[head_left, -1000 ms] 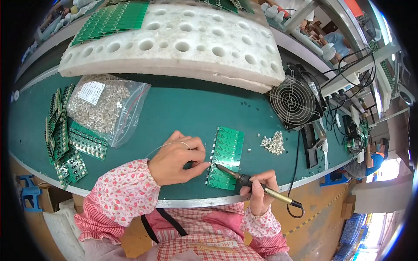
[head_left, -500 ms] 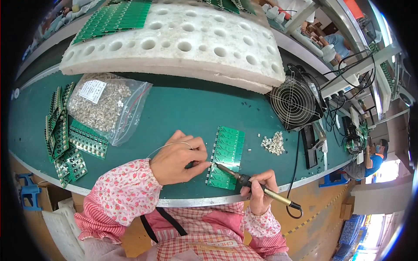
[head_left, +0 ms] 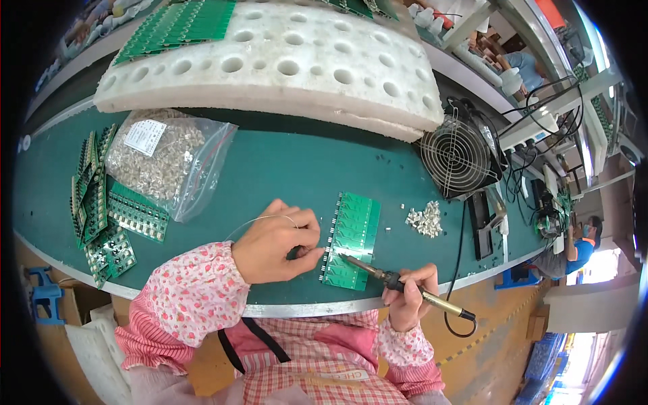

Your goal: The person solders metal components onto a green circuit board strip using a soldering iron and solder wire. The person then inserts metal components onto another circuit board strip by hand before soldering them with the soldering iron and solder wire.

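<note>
On the green mat lies a green circuit board panel point(head_left: 356, 223), with a row of small parts along its left edge. Beside that edge, my left hand point(head_left: 275, 246) is closed in a pinch on a thin solder wire point(head_left: 260, 218), which loops back over the knuckles. A dark object shows partly under its curled fingers. My right hand point(head_left: 410, 297) grips a soldering iron point(head_left: 440, 303) like a pen. Its tip points left over the lower half of the panel; whether it touches the surface I cannot tell.
Small white connectors point(head_left: 424, 219) lie heaped right of the panel, near a fan point(head_left: 457, 156) and a black holder point(head_left: 480, 227). A bag of connectors point(head_left: 158, 158) and stacked boards point(head_left: 94, 196) sit left. A holed white foam block point(head_left: 270, 84) spans the back.
The soldering iron's tip has drawn back to the right from the panel's left edge, and my right hand has shifted slightly right with it. My left hand has stayed nearly still.
</note>
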The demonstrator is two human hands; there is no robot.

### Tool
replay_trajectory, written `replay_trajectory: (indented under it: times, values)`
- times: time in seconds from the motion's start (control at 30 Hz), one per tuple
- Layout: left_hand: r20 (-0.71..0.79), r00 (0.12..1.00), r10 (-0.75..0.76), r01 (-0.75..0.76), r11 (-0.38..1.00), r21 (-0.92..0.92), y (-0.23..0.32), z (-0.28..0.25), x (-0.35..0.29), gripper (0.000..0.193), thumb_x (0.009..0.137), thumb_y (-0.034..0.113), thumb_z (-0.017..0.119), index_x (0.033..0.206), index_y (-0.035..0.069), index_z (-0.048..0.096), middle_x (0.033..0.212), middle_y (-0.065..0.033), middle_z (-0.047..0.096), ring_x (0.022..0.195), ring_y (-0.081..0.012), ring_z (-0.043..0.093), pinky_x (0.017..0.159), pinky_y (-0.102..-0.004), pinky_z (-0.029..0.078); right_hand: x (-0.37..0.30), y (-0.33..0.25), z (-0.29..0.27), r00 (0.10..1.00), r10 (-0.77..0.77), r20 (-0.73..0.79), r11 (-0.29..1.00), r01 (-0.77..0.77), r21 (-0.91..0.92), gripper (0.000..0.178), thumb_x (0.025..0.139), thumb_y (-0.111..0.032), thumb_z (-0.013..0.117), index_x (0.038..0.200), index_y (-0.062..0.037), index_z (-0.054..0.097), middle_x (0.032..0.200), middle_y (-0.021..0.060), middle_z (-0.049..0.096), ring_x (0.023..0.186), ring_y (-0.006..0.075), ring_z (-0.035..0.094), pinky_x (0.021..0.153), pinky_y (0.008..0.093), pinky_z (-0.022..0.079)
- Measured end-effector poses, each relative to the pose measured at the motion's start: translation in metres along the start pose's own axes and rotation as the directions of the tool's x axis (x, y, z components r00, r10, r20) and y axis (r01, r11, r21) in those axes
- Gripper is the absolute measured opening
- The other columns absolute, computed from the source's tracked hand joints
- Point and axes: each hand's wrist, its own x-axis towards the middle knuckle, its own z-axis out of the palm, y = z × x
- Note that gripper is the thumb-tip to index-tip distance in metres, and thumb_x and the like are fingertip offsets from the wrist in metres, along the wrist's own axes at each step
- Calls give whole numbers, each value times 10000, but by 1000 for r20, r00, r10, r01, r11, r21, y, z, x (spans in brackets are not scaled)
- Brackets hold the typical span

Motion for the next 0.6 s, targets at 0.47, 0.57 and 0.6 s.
replay_trajectory:
  times: [0.47, 0.57, 0.6]
  values:
    - [52, 998, 37, -38, 999, 18, 3, 0, 0, 203, 754, 156, 673, 619, 86, 540, 773, -1, 520, 729, -175, 516, 737, -336, 330, 2, -8, 7, 995, 54, 79, 988, -42, -149, 186, 885, -163, 544, 848, -16, 437, 567, 70, 517, 424, 101, 481, 415, 224, 395]
    - [54, 997, 54, -56, 998, 34, 2, 1, -1, 199, 756, 163, 676, 624, 88, 547, 780, 1, 526, 743, -176, 513, 738, -335, 328, 2, -7, 3, 994, 55, 97, 988, -40, -152, 181, 880, -155, 550, 849, -15, 440, 569, 70, 519, 427, 103, 489, 422, 225, 404]
    - [53, 997, 53, -55, 998, 35, 2, 1, -1, 199, 756, 163, 676, 624, 88, 547, 780, 1, 526, 743, -176, 513, 738, -335, 328, 2, -7, 1, 990, 54, 130, 992, -38, -122, 151, 891, -113, 557, 867, -4, 456, 594, 71, 549, 462, 106, 528, 444, 233, 425]
